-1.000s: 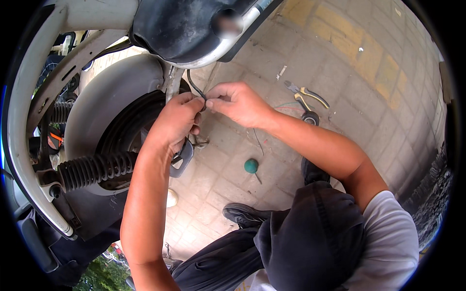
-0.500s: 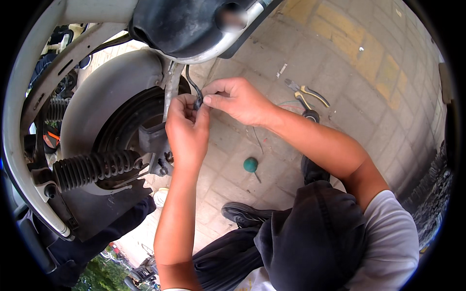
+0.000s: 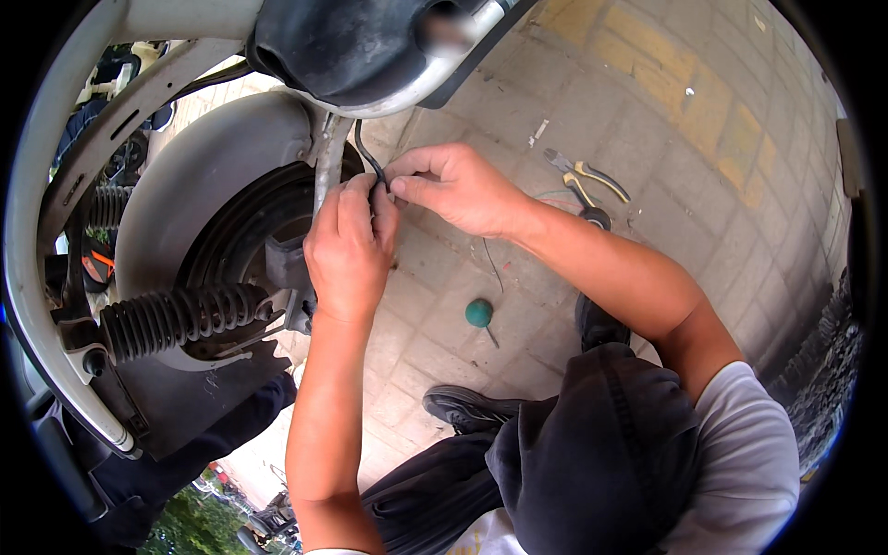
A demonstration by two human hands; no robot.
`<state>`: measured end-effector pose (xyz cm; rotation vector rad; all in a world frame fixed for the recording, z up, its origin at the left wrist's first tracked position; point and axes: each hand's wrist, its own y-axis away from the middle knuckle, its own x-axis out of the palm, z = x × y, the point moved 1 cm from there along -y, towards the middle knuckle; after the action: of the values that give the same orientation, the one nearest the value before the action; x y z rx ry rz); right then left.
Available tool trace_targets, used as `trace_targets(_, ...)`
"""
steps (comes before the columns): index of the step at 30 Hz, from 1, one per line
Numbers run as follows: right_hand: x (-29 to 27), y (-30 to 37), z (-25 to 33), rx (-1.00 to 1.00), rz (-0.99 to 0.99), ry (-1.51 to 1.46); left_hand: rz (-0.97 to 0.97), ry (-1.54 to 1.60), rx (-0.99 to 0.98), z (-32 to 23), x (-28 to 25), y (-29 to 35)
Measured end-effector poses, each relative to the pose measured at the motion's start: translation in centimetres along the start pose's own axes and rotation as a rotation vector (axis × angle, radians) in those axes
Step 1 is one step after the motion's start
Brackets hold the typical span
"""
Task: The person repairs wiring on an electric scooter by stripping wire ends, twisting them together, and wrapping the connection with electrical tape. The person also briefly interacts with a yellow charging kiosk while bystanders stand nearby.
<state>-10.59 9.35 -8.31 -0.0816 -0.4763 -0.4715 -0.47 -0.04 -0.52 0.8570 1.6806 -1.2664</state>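
While a black coil spring (image 3: 180, 319) lies left of centre, below a grey tyre (image 3: 176, 199), the left hand (image 3: 354, 240), near mid-frame, has its fingers bent narrowly around the lower end of a black cable (image 3: 363, 146), which hangs above centre. Just beside it, the right hand (image 3: 453, 190) pinches thumb and forefinger together at that same end. A green ball (image 3: 478, 313) with a thin stem rests below centre; yellow-and-black pliers (image 3: 585, 178) lie on the paving, upper right.

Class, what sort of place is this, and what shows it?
Probably outdoors, perhaps a roadside repair spot: an exposed wheel, pliers lying on paving blocks, and greenery beyond.
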Motion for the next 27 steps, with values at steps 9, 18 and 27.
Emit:
trace_targets(9,0.0,-0.1,-0.1,0.013,-0.012,-0.022,0.086,-0.092,0.181,0.7,-1.0,-0.7)
trace_targets(18,0.3,-0.3,-0.2,0.009,-0.012,-0.033,0.26,0.206,-0.261,0.0,-1.7,-2.1)
trace_targets(27,-0.4,-0.1,0.0,0.012,0.013,0.015,0.674,0.532,-0.751,-0.3,-3.0,-4.3)
